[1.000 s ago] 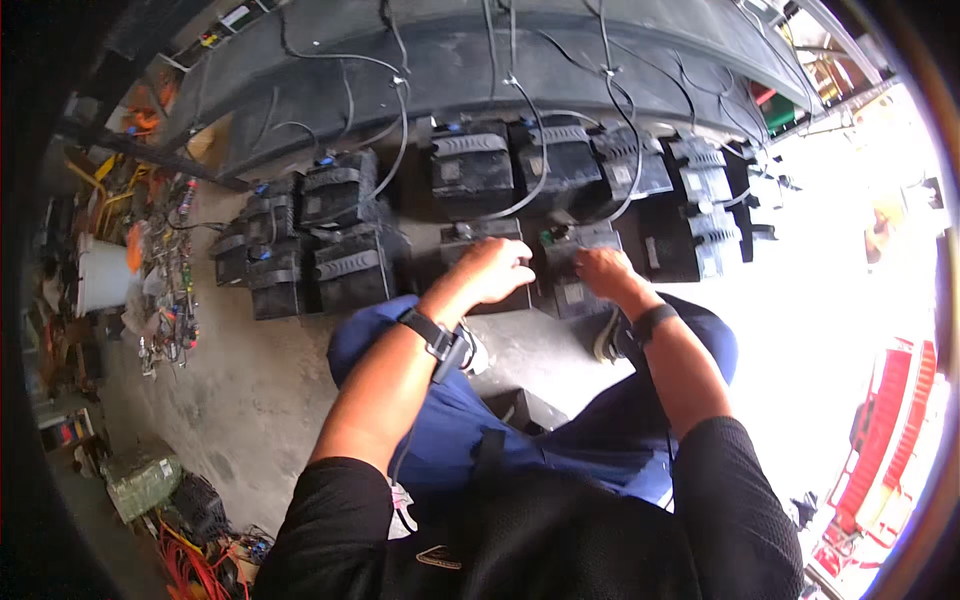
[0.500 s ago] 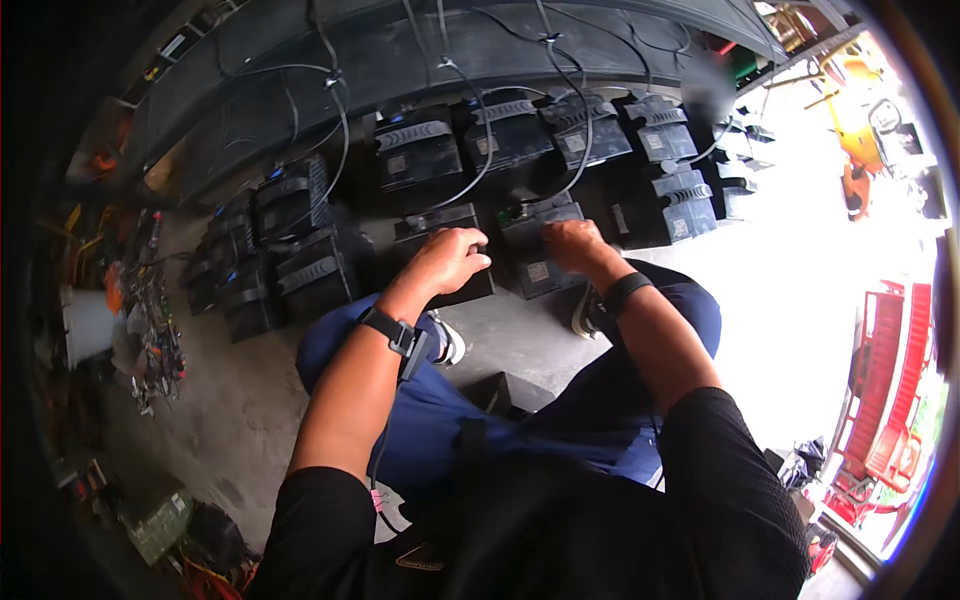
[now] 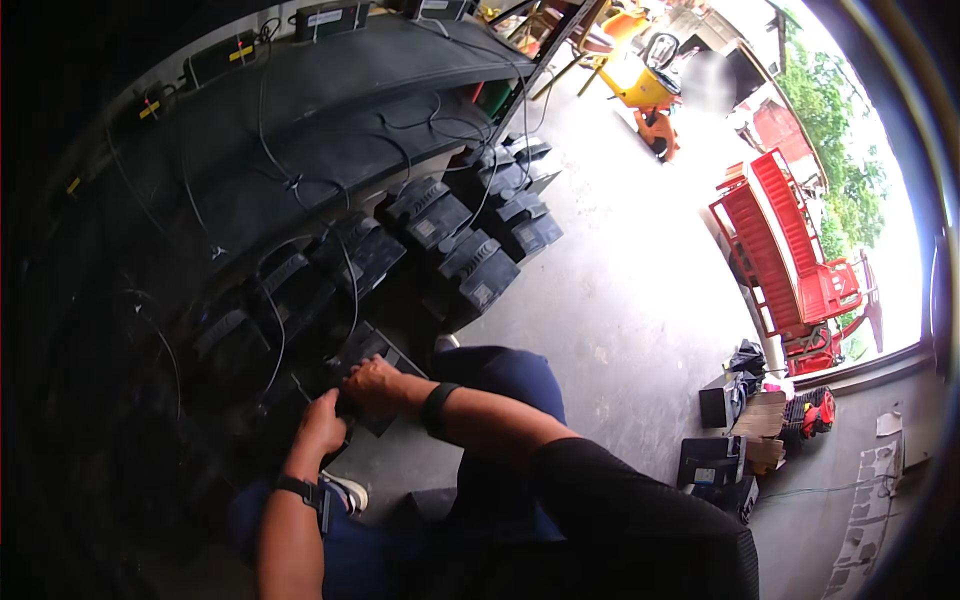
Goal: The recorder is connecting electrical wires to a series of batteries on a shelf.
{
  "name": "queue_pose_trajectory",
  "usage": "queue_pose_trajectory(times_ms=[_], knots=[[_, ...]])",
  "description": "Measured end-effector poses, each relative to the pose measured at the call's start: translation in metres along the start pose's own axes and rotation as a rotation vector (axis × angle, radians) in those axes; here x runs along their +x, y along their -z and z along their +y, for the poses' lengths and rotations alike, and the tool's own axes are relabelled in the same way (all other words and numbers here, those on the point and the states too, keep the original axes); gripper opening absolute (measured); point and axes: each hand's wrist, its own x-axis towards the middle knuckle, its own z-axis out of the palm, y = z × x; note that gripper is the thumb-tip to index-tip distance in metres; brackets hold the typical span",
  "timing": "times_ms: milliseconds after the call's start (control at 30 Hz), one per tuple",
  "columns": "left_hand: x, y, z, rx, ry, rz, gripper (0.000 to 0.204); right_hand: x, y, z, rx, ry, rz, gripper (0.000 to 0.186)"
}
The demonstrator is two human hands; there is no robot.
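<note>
My left hand [image 3: 320, 425] is closed, its fingers curled in the dark beside a black box; whatever they hold is hidden. My right hand [image 3: 374, 385] is closed too, touching the top of a black battery-like box [image 3: 402, 362]. My two hands nearly meet, the right one slightly farther off. What the right fingers grip cannot be made out. A grey cable [image 3: 354, 290] comes down from the shelf toward this box. Another cable [image 3: 279, 340] hangs to the left of my hands.
Several black boxes with strap handles [image 3: 478, 268] stand in rows below a dark shelf [image 3: 360, 75] carrying chargers [image 3: 330, 18]. Concrete floor [image 3: 600, 310] stretches right toward a red cargo tricycle [image 3: 775, 250] and a yellow scooter [image 3: 645, 88]. Cardboard [image 3: 762, 415] and boxes lie by the doorway.
My view has swung right, so the boxes and hands now appear farther left, with more floor and doorway showing. My hands have come closer together over the boxes.
</note>
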Motion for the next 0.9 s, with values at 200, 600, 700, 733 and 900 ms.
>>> queue_pose_trajectory(times_ms=[200,600,700,733,900], knots=[[0.008,0.002,0.005,-0.039,0.014,-0.013,0.058,0.005,-0.010,0.013,0.041,-0.023,0.131,0.039],[0.012,-0.006,-0.009,-0.150,0.026,-0.015,0.058,0.010,-0.014,0.007,-0.012,0.000,0.078,0.032],[0.001,0.003,-0.006,-0.215,0.057,-0.025,0.057,-0.001,0.004,-0.006,0.016,0.038,0.100,0.031],[0.000,0.006,0.001,-0.212,0.063,-0.033,0.057,-0.002,0.004,-0.003,0.016,0.039,0.103,0.031],[0.000,0.006,0.009,-0.110,0.036,-0.051,0.060,-0.004,0.001,0.021,-0.046,-0.078,0.099,0.031]])
